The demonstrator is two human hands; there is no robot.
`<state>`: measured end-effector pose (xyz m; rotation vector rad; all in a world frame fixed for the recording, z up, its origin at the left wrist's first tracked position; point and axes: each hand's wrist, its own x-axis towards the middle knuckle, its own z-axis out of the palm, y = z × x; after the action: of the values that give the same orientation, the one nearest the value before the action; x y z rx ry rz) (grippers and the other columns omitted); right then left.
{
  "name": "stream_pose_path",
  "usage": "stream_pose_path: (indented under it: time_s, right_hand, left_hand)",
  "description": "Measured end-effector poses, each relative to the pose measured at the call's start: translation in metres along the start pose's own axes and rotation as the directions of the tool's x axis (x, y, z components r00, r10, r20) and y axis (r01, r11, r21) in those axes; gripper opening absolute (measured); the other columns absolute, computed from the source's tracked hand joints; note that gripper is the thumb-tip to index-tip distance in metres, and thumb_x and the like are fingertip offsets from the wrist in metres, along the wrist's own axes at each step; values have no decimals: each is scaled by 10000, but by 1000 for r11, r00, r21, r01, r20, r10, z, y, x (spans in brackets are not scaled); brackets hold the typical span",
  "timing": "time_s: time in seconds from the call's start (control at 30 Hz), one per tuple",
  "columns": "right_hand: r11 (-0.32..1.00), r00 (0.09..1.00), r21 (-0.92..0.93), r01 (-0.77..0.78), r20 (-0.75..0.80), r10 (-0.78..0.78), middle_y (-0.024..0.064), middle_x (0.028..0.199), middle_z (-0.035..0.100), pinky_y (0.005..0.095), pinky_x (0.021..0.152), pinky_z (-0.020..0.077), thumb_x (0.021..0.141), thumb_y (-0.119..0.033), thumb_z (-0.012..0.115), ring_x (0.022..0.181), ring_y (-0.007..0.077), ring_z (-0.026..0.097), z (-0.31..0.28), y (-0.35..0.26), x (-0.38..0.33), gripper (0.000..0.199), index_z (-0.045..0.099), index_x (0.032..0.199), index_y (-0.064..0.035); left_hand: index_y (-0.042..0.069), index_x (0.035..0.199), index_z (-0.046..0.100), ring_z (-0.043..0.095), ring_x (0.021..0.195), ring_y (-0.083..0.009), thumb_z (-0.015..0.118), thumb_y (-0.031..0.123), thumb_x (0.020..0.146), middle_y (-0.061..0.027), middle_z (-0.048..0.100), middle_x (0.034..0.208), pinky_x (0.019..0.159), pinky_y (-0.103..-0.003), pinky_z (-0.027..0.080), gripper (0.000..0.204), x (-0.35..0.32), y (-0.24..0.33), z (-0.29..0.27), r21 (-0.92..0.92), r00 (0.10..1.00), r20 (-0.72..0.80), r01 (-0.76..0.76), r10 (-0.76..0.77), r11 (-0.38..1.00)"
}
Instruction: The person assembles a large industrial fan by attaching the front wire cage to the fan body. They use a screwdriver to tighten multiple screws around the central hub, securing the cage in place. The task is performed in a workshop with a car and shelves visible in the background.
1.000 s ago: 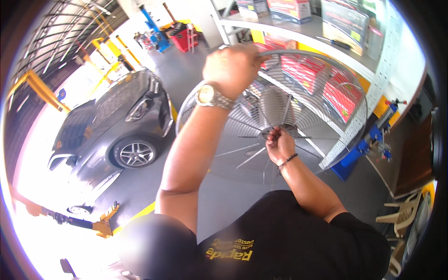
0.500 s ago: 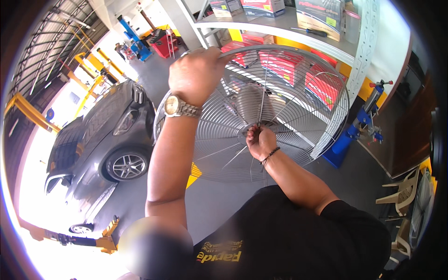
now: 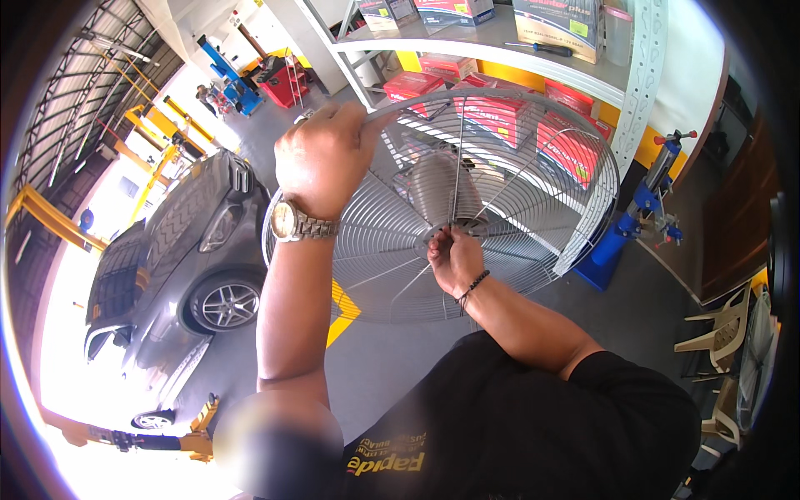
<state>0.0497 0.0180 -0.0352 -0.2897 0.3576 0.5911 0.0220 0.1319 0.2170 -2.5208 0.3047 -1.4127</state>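
A large round wire fan guard [image 3: 379, 268] stands tilted in front of me, with a grey rounded motor housing [image 3: 442, 187] showing through its wires. My left hand [image 3: 323, 158], with a metal wristwatch at the wrist, is closed over the guard's upper left rim. At the guard's centre, my right hand [image 3: 456, 260] pinches with curled fingers against the hub plate [image 3: 475, 227]. Whatever is between those fingertips is hidden or too small to name. A dark beaded bracelet [image 3: 473, 286] circles the right wrist.
Behind the guard stands a metal shelf [image 3: 492, 43] with boxes [image 3: 575, 150] and a screwdriver [image 3: 552, 50]. A blue stand [image 3: 612, 242] is at the right, near beige plastic chairs [image 3: 718, 329]. To the left is a dark grey car [image 3: 179, 258] beside a yellow lift arm [image 3: 200, 425].
The guard and both hands sit slightly farther left in the picture, as does the shelf. My left hand keeps its hold on the rim, and my right hand stays at the hub.
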Motion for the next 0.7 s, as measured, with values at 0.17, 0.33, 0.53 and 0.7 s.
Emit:
stream_pose_path:
  time_s: [0.17, 0.33, 0.53, 0.7]
  right_hand:
    - [990, 995, -117, 84, -44, -90, 26, 787, 521, 295, 617, 441, 1020, -225, 489, 688, 176, 537, -6, 3, -5, 166, 500, 934, -83]
    - [949, 991, -287, 132, 6, -136, 18, 804, 544, 279, 634, 468, 1012, -213, 513, 727, 160, 576, -10, -3, -5, 123, 505, 965, -99]
    - [924, 994, -373, 82, -42, -105, 35, 801, 573, 262, 610, 477, 1017, -197, 500, 718, 159, 593, -5, -11, -11, 128, 522, 956, -86]
    - [982, 996, -187, 39, -74, -53, 52, 787, 575, 247, 578, 473, 1029, -229, 478, 679, 160, 571, -1, -8, -10, 224, 549, 914, -50]
  left_hand:
    - [81, 618, 490, 543, 493, -250, 797, 300, 755, -55, 509, 589, 454, -362, 430, 401, -6, 9, -13, -48, 999, -27, -38, 37, 998]
    - [81, 645, 537, 532, 490, -230, 824, 216, 716, -44, 513, 588, 451, -341, 421, 325, -8, 11, -21, -93, 997, -13, -73, 72, 993]
    - [74, 653, 547, 531, 490, -225, 822, 224, 726, -44, 517, 589, 446, -338, 410, 321, -9, 11, -22, -118, 996, -39, -81, 77, 990]
    - [74, 649, 538, 532, 490, -225, 812, 267, 747, -43, 518, 588, 440, -340, 403, 349, -6, 8, -17, -87, 999, -35, -44, 41, 995]
